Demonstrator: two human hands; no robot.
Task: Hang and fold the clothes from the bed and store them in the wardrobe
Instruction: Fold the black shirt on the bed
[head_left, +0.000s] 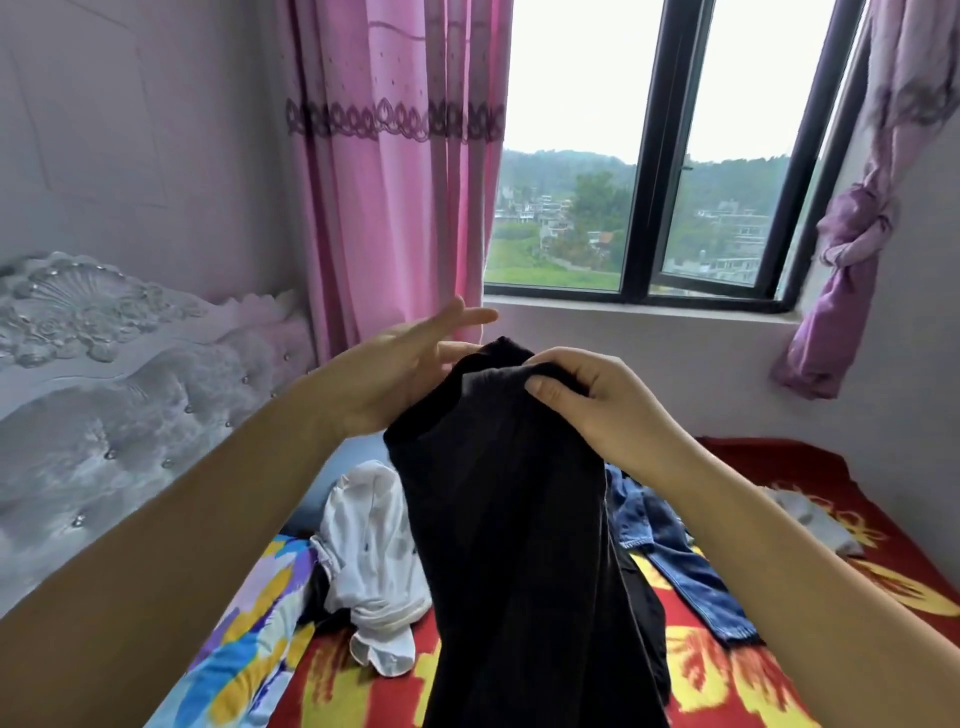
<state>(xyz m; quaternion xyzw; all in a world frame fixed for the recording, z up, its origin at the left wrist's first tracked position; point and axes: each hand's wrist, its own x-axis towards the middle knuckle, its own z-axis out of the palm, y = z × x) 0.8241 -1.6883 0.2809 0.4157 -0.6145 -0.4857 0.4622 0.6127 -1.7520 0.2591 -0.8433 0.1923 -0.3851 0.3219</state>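
so the right hand (602, 400) pinches the black garment (519, 545) by its top edge, cloth hanging below the grip over the bed (779, 670), left hand (400, 374) spread just beside it (sorting step, likely), next needing a second pinch to spread it.

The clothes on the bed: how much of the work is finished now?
Nothing looks finished: no folded pile or wardrobe is in view. In hand: the right hand pinches the black garment at its top; the left hand is open beside it. Left: the white garment and the blue jeans lie unfolded on the bed.
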